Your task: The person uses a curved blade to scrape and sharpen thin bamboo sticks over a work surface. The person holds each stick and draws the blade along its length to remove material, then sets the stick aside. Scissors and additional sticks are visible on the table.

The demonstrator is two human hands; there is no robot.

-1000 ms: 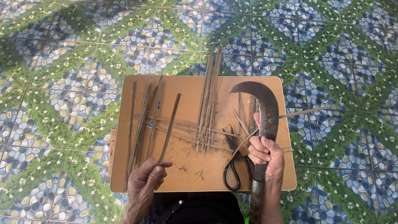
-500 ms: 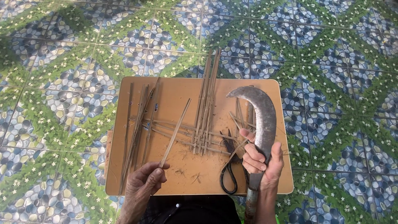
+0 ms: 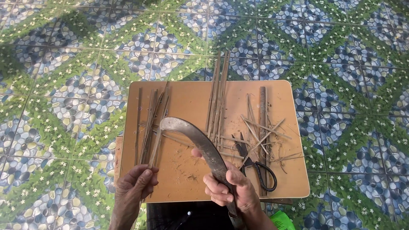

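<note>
The curved grey metal sickle blade [image 3: 200, 142] has swung from the right side of the small tan wooden table [image 3: 191, 96], where it arched at about 1 o'clock of the right hand a second ago, to lie across the middle, its tip now pointing toward 10 o'clock. The right hand [image 3: 232, 191] is closed around the blade's lower end near the table's front edge. The thin brown bamboo strip [image 3: 155, 142] that slanted alone toward 1 o'clock from the left hand half a second ago now stands nearly upright among the left bundle. The left hand [image 3: 137, 183] pinches its lower end with fingers curled tight. The blade's tip sits just beside that strip, at about 1 o'clock of the left hand, and the two hands are near each other at the table's 6 o'clock edge.

One sickle and one pair of black-handled scissors [image 3: 255, 166] are in view, the scissors lying at 2 o'clock of the right hand, under loose slivers. The bamboo strips lie in three groups: roughly six in the left bundle, about five in the upright middle bundle [image 3: 218, 96] overhanging the far edge, and a crossed scatter of thin slivers [image 3: 262, 132] on the right that cannot be counted exactly. A patterned floor of blue pebble and green leaf tiles [image 3: 64, 85] surrounds the table.
</note>
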